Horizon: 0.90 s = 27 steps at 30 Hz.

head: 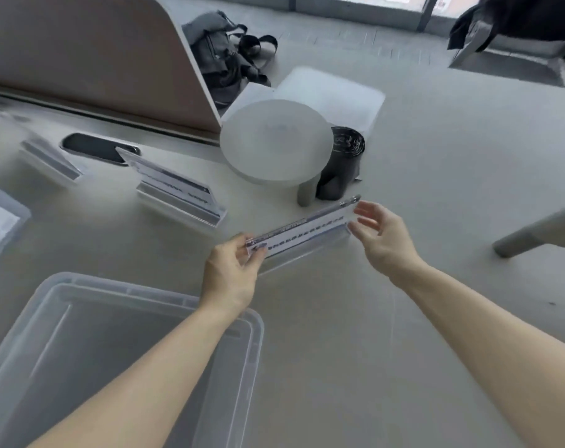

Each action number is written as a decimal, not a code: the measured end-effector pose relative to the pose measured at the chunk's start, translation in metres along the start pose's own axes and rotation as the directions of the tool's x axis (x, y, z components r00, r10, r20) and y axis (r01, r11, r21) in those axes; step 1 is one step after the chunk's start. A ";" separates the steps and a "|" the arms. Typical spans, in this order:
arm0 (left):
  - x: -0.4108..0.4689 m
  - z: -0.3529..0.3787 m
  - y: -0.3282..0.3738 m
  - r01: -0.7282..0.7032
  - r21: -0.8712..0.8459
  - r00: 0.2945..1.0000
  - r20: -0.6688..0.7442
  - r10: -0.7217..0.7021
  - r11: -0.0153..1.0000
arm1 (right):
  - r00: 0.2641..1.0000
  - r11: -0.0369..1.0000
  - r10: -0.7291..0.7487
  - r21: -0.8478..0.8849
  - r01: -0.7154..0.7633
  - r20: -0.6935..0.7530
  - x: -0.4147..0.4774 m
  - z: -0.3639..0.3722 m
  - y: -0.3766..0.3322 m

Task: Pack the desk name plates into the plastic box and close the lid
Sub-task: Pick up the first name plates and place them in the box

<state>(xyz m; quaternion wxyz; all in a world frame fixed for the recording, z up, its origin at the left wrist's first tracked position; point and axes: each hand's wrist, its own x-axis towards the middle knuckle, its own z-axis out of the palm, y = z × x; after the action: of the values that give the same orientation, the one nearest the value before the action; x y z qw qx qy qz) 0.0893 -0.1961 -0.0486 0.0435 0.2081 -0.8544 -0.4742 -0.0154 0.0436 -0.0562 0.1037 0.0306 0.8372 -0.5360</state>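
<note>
A clear acrylic name plate (302, 233) with a printed paper strip is held up over the desk between my hands. My left hand (232, 273) pinches its left end. At its right end my right hand (383, 236) has its fingers spread, touching or just off the plate. Two more name plates stand on the desk: one (181, 192) in the middle, one (50, 161) at the far left. The open, empty translucent plastic box (255, 344) sits at the lower left, under my left forearm. A translucent lid (3, 221) lies at the left edge.
A brown desk divider (90, 59) runs along the back left, with a cable slot (97, 148) in front of it. Beyond the desk edge are a round white stool (274, 143), a black bin bag roll (341, 163), a dark backpack (223, 56) and a white box lid (336, 95).
</note>
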 end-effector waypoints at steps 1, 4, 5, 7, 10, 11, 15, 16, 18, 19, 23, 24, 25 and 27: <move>0.000 0.000 -0.002 -0.024 0.012 1.000 -0.003 0.024 1.000 | 1.000 1.000 -0.017 0.002 0.017 -0.005 0.002 0.005 0.006; 0.003 -0.007 0.002 -0.026 -0.014 1.000 -0.014 0.025 1.000 | 0.998 0.999 -0.032 0.030 0.034 -0.063 -0.005 0.007 0.009; 0.003 -0.011 0.007 -0.015 -0.030 1.000 -0.005 0.015 0.999 | 0.997 0.997 -0.036 0.063 0.040 -0.075 -0.012 0.004 0.006; 0.003 -0.025 0.022 -0.008 -0.100 0.998 0.054 0.013 0.995 | 0.996 0.983 -0.037 0.176 0.051 -0.086 -0.034 -0.003 -0.010; -0.002 -0.059 0.062 0.007 -0.183 0.986 0.166 0.023 0.983 | 0.988 0.932 -0.005 0.357 0.061 -0.154 -0.070 -0.015 -0.051; -0.003 -0.072 0.078 0.006 -0.162 0.985 0.169 0.021 0.987 | 0.985 0.908 0.009 0.413 0.064 -0.173 -0.083 -0.018 -0.066; -0.016 -0.130 0.154 -0.090 0.083 0.994 0.067 0.085 0.992 | 0.978 0.860 0.003 0.500 0.103 -0.208 -0.135 -0.035 -0.139; -0.021 -0.145 0.175 -0.152 0.138 0.988 0.038 0.148 0.979 | 0.979 0.856 -0.011 0.505 0.114 -0.203 -0.147 -0.039 -0.158; -0.031 -0.176 0.214 -0.353 0.288 0.934 0.052 0.353 0.890 | 0.982 0.847 -0.032 0.517 0.125 -0.185 -0.170 -0.046 -0.191; -0.036 -0.191 0.232 -0.468 0.369 0.882 0.129 0.454 0.803 | 0.983 0.841 -0.046 0.523 0.135 -0.180 -0.179 -0.050 -0.208; -0.060 -0.238 0.293 -0.696 0.423 0.716 0.474 0.514 0.580 | 0.970 0.843 -0.120 0.495 0.212 -0.211 -0.212 -0.056 -0.269; -0.066 -0.249 0.302 -0.704 0.395 0.704 0.502 0.503 0.590 | 0.962 0.847 -0.135 0.476 0.236 -0.238 -0.220 -0.053 -0.281; -0.070 -0.258 0.308 -0.711 0.372 0.693 0.515 0.505 0.597 | 0.952 0.849 -0.140 0.462 0.256 -0.271 -0.226 -0.051 -0.290; -0.075 -0.285 0.311 -0.726 0.339 0.679 0.493 0.544 0.598 | 0.919 0.841 -0.119 0.454 0.295 -0.375 -0.238 -0.041 -0.310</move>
<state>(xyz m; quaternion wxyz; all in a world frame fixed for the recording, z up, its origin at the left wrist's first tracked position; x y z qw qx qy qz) 0.1370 -0.2481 0.3738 0.0080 -0.1967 -0.9576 -0.2102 0.1610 -0.0367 0.2860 -0.1099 0.0545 0.6723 -0.7301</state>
